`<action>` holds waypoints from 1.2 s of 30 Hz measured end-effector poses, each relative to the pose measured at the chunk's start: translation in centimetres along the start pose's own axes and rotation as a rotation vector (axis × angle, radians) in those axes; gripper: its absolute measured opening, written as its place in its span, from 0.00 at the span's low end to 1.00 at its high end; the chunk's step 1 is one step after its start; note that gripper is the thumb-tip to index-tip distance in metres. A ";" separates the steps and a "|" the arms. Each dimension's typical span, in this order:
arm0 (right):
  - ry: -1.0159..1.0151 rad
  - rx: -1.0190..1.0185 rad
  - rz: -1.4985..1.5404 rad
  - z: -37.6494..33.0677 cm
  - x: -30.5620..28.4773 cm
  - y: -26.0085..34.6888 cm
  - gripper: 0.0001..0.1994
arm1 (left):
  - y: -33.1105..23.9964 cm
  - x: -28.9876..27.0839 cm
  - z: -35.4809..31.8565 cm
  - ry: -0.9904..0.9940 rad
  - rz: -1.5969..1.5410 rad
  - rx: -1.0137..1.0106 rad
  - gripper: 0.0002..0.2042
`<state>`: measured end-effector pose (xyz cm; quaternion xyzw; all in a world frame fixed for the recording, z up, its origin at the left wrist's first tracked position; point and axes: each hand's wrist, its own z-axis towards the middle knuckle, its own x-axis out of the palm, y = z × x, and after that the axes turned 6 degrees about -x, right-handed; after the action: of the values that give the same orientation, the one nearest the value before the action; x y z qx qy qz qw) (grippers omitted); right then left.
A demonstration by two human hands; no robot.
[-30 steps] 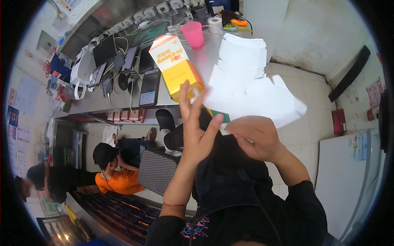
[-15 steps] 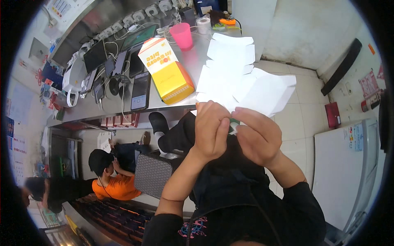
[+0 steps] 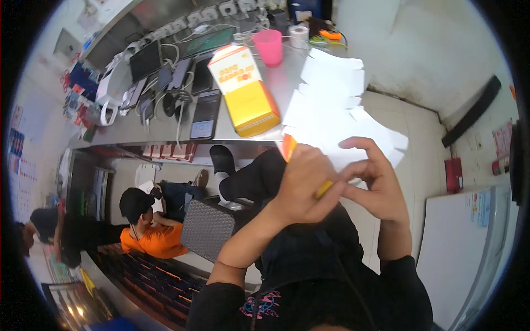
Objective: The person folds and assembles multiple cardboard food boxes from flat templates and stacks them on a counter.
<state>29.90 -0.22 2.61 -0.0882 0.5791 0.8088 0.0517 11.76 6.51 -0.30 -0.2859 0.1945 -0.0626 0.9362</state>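
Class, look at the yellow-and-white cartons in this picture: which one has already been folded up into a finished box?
The carton standing on the steel table, the assembled box. The flat carton, held by the left hand and right hand, is still an unfolded white sheet.

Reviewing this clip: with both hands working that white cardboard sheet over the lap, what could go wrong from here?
The left hand and right hand grip only the near edge of the cardboard sheet, so its loose far flaps might bend or crease. Those flaps reach over the table edge, close to the yellow box and pink cup; a swing might knock them.
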 end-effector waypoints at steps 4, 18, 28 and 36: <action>-0.194 -0.181 -0.214 -1.2 -0.2 -0.9 0.16 | 0.2 0.3 0.9 -0.149 0.081 0.006 0.02; -0.508 -0.618 -0.638 -2.5 2.1 -4.0 0.14 | -2.2 3.4 -0.7 -0.246 -0.431 -0.247 0.18; -0.481 -0.733 -0.316 1.1 5.9 -3.6 0.11 | -2.6 -1.3 -0.4 -0.471 -0.438 -0.647 0.11; -0.466 -0.318 0.274 1.7 8.8 -2.2 0.09 | -0.8 -0.3 -3.1 -0.514 -0.293 -0.601 0.12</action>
<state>21.59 1.90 -0.67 0.1714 0.4246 0.8870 0.0589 10.20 4.32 -2.06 -0.5772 -0.0788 -0.0624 0.8104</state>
